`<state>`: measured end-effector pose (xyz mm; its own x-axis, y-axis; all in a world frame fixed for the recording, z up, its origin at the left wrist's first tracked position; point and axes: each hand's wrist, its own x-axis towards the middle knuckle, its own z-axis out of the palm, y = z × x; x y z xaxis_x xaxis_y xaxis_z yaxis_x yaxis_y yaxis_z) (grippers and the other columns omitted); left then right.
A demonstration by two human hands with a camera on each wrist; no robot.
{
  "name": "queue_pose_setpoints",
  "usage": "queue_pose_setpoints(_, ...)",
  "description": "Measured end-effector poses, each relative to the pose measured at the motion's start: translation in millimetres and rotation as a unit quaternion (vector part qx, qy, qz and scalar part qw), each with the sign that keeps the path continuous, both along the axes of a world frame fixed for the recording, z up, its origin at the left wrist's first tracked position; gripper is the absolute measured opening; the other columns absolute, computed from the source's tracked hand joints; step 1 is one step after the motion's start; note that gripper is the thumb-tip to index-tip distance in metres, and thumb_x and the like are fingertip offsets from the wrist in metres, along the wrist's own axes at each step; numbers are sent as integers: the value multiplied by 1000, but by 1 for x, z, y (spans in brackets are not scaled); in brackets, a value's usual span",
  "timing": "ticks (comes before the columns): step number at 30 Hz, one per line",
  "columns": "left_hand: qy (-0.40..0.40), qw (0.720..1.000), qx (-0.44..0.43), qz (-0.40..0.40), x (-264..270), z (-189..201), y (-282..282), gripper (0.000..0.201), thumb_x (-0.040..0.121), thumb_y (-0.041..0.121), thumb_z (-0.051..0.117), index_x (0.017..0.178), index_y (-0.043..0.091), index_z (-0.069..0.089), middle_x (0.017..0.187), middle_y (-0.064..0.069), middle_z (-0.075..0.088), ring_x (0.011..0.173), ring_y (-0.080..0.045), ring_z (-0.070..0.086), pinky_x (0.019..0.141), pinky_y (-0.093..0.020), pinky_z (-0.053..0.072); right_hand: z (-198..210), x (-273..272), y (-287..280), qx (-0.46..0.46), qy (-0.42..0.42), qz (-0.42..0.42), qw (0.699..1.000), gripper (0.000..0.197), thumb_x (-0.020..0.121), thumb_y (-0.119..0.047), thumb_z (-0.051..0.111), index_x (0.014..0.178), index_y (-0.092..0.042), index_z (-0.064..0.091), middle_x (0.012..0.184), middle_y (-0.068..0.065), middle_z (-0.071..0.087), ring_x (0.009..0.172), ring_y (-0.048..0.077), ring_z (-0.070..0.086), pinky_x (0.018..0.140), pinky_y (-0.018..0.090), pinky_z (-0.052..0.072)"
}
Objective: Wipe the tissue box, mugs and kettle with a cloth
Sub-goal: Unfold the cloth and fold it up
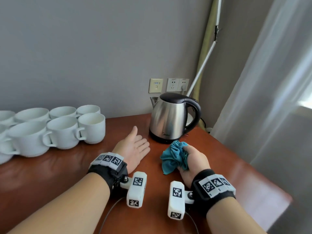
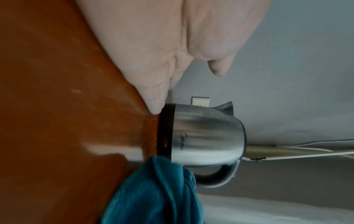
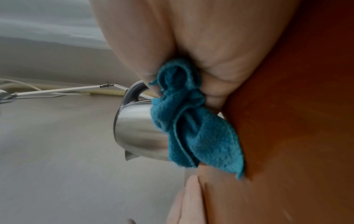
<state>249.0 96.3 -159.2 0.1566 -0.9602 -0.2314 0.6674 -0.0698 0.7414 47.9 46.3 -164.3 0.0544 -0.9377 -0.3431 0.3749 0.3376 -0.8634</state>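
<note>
A steel kettle with a black lid and handle stands at the back of the brown table. My right hand grips a bunched blue cloth just in front of the kettle's base. My left hand lies flat and open on the table left of the kettle, fingers straight. In the left wrist view the fingertips reach the kettle base, with the cloth beside it. The right wrist view shows the cloth in my curled fingers before the kettle. No tissue box is visible.
Several white mugs stand in stacked rows at the left of the table. Wall sockets sit behind the kettle. A white pole leans in the corner. A sheer curtain hangs past the table's right edge.
</note>
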Motion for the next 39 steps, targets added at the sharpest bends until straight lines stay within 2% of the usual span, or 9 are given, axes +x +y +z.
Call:
queue_pose_setpoints(6, -21, 999, 21, -21, -14, 1, 87, 56, 101, 32, 61, 139, -9, 54, 134, -25, 64, 124, -33, 63, 106, -41, 50, 10, 22, 86, -48, 3, 129, 991, 32, 97, -29, 70, 115, -3, 71, 107, 20, 77, 99, 35, 76, 96, 48, 58)
queue_pose_setpoints(9, -34, 999, -2, -39, -15, 2, 136, 55, 98, 26, 63, 139, -11, 56, 129, -28, 66, 116, -36, 66, 106, -47, 53, 8, 37, 127, -49, -15, 151, 987, 37, 98, -24, 69, 121, 4, 66, 112, 25, 75, 105, 40, 74, 101, 53, 56)
queue_pose_setpoints(14, -41, 998, -35, -16, -6, 4, 212, 49, 93, 14, 63, 133, -13, 59, 131, -35, 63, 114, -39, 69, 101, -48, 55, 9, 68, 191, -26, -68, 145, 987, 23, 102, -14, 62, 117, 4, 63, 112, 29, 73, 100, 41, 74, 86, 48, 61)
queue_pose_setpoints(17, -42, 998, -38, 19, 4, 5, 238, 47, 96, 14, 61, 136, -11, 59, 129, -32, 66, 113, -38, 69, 96, -44, 58, 7, 83, 214, -26, -73, 129, 989, 21, 104, -14, 59, 117, 2, 62, 115, 30, 71, 107, 44, 71, 95, 54, 58)
queue_pose_setpoints(21, -37, 996, -17, 83, 5, 6, 249, 49, 96, 13, 65, 138, -9, 55, 113, -22, 74, 99, -31, 72, 87, -40, 60, 3, 85, 218, -22, -84, 100, 991, 27, 104, -20, 60, 123, -1, 62, 118, 27, 71, 106, 41, 72, 97, 55, 57)
queue_pose_setpoints(25, -58, 995, -20, 82, 7, 6, 246, 40, 95, 7, 68, 133, -3, 62, 121, -25, 72, 103, -31, 71, 88, -40, 60, -3, 81, 215, -3, -146, 117, 982, 39, 104, -24, 58, 132, 3, 60, 120, 27, 72, 109, 40, 72, 88, 47, 60)
queue_pose_setpoints(32, -127, 990, -38, 43, 23, 2, 233, 48, 87, -7, 73, 131, 11, 62, 118, -19, 73, 103, -30, 75, 89, -42, 61, -11, 86, 212, -41, -182, 146, 972, 57, 95, -26, 66, 136, 11, 52, 135, 37, 59, 126, 51, 60, 110, 63, 46)
queue_pose_setpoints(36, -134, 990, -24, 34, 22, 1, 231, 36, 90, -5, 71, 126, 1, 67, 118, -22, 73, 102, -34, 74, 92, -47, 60, -11, 81, 210, -40, -178, 157, 971, 26, 98, -19, 64, 120, -6, 62, 132, 39, 57, 128, 54, 56, 107, 70, 44)
queue_pose_setpoints(39, -120, 992, -26, 33, 24, 3, 232, 24, 93, -3, 67, 117, -5, 69, 107, -24, 74, 89, -31, 74, 80, -43, 63, -8, 80, 211, -49, -167, 144, 974, 13, 99, -17, 62, 107, -7, 64, 106, 28, 60, 108, 46, 65, 103, 69, 46)
